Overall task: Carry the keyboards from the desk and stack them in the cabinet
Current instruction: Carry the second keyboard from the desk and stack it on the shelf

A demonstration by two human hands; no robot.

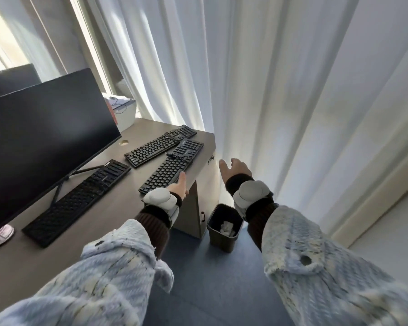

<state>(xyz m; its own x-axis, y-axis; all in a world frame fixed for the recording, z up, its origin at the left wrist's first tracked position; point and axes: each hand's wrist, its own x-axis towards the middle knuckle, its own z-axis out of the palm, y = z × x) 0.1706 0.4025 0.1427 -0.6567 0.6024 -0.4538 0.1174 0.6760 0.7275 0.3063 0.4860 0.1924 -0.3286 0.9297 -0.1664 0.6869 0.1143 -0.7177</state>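
- Three black keyboards [172,165] flat on the worktop [137,128], near its right end, beside a monitor [45,142].
- Left hand [179,187] open, fingertips on the nearest keyboard's corner, gripping nothing.
- Right hand [233,170] open, empty, in the air beside the curtain [257,90].

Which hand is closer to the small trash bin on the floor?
The right hand: it hovers open above the trash bin, past the desk edge. The left hand rests farther left, on the desk.
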